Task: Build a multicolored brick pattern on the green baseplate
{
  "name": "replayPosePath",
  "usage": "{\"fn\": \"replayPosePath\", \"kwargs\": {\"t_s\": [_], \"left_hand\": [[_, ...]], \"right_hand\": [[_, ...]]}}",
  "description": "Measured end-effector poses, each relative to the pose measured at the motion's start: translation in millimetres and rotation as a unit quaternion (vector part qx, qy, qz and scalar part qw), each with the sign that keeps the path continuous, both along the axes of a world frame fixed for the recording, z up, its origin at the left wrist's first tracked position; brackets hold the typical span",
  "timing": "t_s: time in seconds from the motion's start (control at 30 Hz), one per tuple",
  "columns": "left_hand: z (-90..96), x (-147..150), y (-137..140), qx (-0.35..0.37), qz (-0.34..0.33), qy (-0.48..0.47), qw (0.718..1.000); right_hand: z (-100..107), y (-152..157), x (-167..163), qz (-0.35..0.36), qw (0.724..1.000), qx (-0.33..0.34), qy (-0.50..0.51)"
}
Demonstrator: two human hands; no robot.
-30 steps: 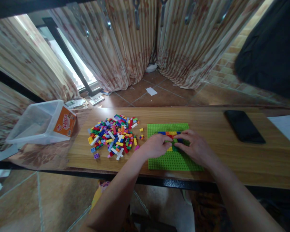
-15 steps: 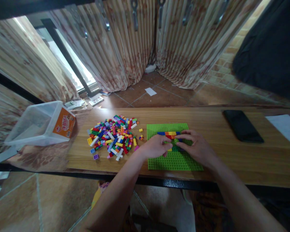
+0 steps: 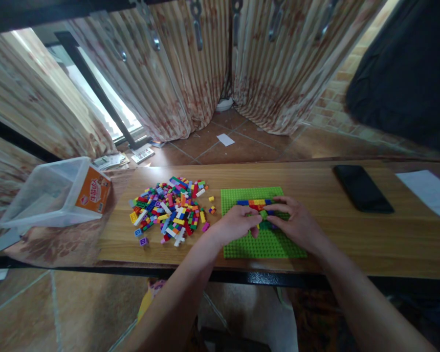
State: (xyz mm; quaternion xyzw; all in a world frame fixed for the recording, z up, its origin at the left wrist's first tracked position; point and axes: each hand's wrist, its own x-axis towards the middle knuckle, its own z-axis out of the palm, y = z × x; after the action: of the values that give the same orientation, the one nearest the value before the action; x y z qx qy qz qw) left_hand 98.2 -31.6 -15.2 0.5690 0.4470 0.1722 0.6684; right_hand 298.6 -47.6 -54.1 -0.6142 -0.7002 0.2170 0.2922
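A light-green baseplate [image 3: 264,247] lies on the wooden table, with a row of blue, yellow and orange bricks [image 3: 254,202] near its far side. Red and blue pieces sit just below that row, partly hidden by my fingers. My left hand [image 3: 239,225] reaches in from the left, its fingers curled and its fingertips at a small green brick [image 3: 264,214]. From the right, my right hand [image 3: 297,222] has thumb and fingertips closed about the same brick, over the plate. Whether the brick touches the pieces beneath cannot be made out.
Left of the plate is a heap of mixed bricks [image 3: 168,208], with a few loose ones around it. A clear plastic bin [image 3: 55,195] with an orange label stands at the far left. A black phone [image 3: 363,188] and white paper [image 3: 427,193] lie to the right.
The view has shifted slightly. My left fingertips have come closer to the green brick, and more of it shows between my hands. My right hand stays nearly in place.
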Motion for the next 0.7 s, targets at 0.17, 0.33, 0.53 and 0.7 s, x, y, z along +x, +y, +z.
{"fn": "replayPosePath", "kwargs": {"t_s": [0.17, 0.33, 0.53, 0.7], "left_hand": [[-6.3, -1.5, 1.7, 0.069, -0.035, 0.007, 0.997], [-6.6, 0.3, 0.3, 0.113, -0.077, 0.041, 0.99], [-4.6, 5.1, -2.3, 0.125, -0.088, 0.058, 0.987], [-4.1, 4.9, -3.2, 0.136, -0.096, 0.069, 0.984]], "right_hand": [[2.2, 0.2, 1.2, -0.006, 1.0, -0.001, -0.009], [5.0, -0.2, 1.6, -0.005, 1.0, -0.01, -0.005], [6.6, 0.4, 0.0, -0.015, 1.0, -0.011, -0.022], [6.3, 1.5, 0.2, -0.036, 0.999, -0.011, -0.003]]}}
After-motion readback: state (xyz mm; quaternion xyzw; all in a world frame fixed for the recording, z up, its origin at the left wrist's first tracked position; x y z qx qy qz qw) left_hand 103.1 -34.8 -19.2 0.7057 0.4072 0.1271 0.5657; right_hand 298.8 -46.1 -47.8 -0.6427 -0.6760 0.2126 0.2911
